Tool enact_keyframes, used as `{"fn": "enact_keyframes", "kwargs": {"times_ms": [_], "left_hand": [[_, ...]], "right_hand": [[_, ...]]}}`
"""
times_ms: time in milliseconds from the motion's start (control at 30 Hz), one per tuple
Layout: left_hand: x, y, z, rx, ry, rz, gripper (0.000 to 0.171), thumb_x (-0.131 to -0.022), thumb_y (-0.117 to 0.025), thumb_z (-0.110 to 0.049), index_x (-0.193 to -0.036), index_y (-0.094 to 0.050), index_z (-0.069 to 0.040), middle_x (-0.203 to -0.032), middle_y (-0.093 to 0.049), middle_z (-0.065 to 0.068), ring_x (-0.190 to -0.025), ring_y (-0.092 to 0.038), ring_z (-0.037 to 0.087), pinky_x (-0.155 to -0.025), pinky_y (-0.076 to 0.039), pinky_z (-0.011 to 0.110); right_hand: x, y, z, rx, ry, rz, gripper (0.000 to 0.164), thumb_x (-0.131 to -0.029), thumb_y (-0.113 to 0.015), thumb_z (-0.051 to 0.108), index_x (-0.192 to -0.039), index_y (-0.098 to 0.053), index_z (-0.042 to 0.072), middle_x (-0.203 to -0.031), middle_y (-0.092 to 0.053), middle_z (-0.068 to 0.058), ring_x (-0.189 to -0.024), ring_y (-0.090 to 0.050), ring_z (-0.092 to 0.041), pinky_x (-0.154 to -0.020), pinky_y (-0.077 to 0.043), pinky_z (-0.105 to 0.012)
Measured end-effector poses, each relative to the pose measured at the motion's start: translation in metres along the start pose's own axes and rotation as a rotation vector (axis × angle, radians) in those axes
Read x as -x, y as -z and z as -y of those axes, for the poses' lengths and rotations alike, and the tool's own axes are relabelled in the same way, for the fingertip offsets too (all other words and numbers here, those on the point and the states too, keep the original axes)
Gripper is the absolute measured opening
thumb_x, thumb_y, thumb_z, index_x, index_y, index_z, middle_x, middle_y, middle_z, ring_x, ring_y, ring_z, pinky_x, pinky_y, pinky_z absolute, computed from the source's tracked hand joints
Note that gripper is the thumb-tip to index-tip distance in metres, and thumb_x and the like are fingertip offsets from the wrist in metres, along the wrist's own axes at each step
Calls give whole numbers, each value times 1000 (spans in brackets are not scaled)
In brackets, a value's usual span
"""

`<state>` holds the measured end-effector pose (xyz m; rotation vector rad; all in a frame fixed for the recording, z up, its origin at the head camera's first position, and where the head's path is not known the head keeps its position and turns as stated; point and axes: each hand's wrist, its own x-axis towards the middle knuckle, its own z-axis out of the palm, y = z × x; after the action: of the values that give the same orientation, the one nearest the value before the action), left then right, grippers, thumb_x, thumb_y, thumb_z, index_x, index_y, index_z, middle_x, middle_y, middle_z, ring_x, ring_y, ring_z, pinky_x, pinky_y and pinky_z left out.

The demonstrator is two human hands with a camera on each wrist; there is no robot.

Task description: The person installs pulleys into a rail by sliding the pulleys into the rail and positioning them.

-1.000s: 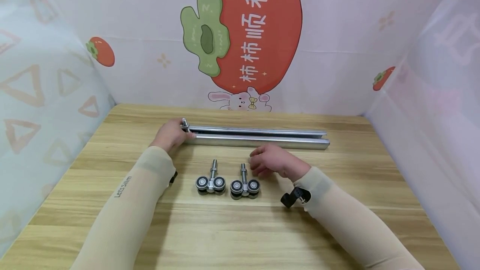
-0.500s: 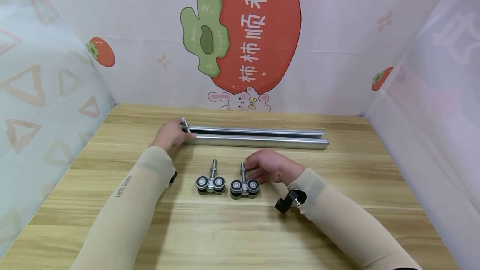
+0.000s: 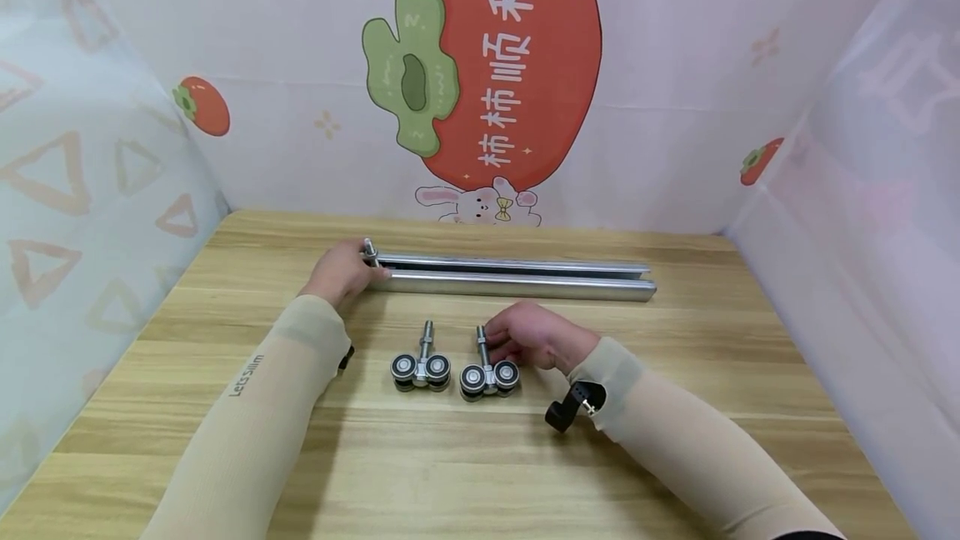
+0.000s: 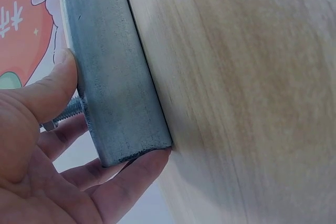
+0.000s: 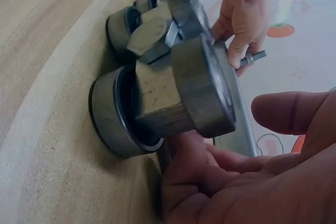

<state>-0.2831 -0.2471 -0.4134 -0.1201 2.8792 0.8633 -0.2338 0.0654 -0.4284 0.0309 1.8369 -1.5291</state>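
A silver metal track (image 3: 517, 285) lies across the back of the table, its slot facing up. My left hand (image 3: 339, 270) grips its left end; in the left wrist view the thumb (image 4: 63, 80) presses the upper edge while fingers wrap the end. There a threaded bolt (image 3: 371, 250) sticks up out of the slot; its lower part is hidden. Two four-wheeled roller hangers with bolts lie in front: a left one (image 3: 422, 368) and a right one (image 3: 489, 378). My right hand (image 3: 538, 335) touches the right hanger's bolt, its thumb (image 5: 286, 111) held apart from the fingers.
Below everything is a wood-grain table (image 3: 450, 473). A white printed cloth (image 3: 285, 157) rises behind it, and similar sheets stand at both sides. The two roller hangers sit side by side, a small gap between them.
My right hand has come left and slightly nearer, from beside the right roller hanger to touching its bolt, which now leans a little left. The left hand has stayed on the track's end.
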Motion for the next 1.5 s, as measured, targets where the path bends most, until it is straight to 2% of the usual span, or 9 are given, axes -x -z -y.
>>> {"fn": "enact_keyframes", "kwargs": {"times_ms": [300,633,833,1067,1300,1500], "left_hand": [[0,-1,-1,-1,-6,-1,49,-91,-74,-34,-121,-56,-1,-125,-57,26,-118,-49,45,-105,-33,59],[0,-1,0,7,-6,-1,45,-91,-74,-34,-118,-58,-2,-123,-58,25,-117,-50,45,-105,-33,59],[0,0,0,-4,-6,2,51,-91,-74,-34,-124,-56,0,-127,-56,28,-120,-48,47,-106,-32,59],[1,1,-2,4,-6,2,48,-91,-74,-35,-121,-57,-1,-125,-57,26,-118,-49,45,-105,-33,59],[1,1,-2,4,0,4,46,-91,-73,-35,-119,-57,-2,-123,-58,26,-115,-50,44,-104,-34,59],[1,1,-1,-4,6,12,48,-91,-74,-34,-122,-56,-1,-127,-56,28,-120,-48,47,-106,-32,59]], "right_hand": [[-5,-2,-2,42,-2,15,20,-93,-62,7,-105,-65,-9,-83,-67,-10,-66,-61,-20,-56,-46,-24],[-8,1,-3,49,10,83,18,-100,-55,7,-111,-58,-8,-93,-71,-20,-69,-64,-20,-63,-53,-27],[-10,7,-1,32,-17,50,17,-99,-57,8,-109,-60,-6,-92,-72,-18,-68,-67,-19,-59,-51,-26],[-13,20,6,-29,-5,-21,14,-99,-60,10,-106,-59,-1,-94,-72,-20,-67,-67,-20,-57,-49,-27],[-10,29,16,72,73,-85,25,-99,-61,12,-118,-60,-4,-96,-73,-17,-72,-70,-22,-59,-50,-29],[-4,28,22,157,135,-116,23,-101,-59,12,-117,-61,-4,-94,-72,-15,-77,-70,-25,-65,-54,-36]]}}
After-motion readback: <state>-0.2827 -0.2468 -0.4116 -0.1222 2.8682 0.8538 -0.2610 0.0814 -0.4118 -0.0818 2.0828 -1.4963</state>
